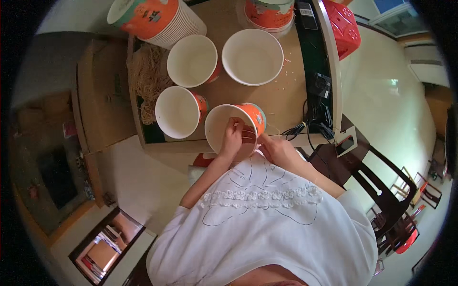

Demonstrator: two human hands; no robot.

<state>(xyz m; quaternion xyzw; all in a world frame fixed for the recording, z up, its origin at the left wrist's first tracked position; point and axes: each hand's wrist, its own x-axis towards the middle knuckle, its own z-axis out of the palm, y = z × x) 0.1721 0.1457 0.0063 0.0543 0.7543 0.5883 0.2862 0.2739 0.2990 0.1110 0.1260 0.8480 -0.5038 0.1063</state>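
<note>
A paper bucket (257, 116), orange and green outside and white inside, lies tilted at the table's near edge with its mouth toward me. My left hand (233, 139) reaches into that mouth, its fingers drawn together. Thin pale lines like string show beside those fingers; what they pinch is too small to make out. My right hand (279, 150) is against the bucket's right side at the rim, fingers curled and closed. A thin pale strand runs near it. Anything in its fingertips is hidden.
Nearby on the table (291, 102) stand more white-lined buckets: one left (177, 112), one behind it (192, 61), a wide one (253, 57). A nested stack (164, 21) leans at the far left by tangled string (148, 78). Black cables (310, 121) lie right, beside a chair (377, 176).
</note>
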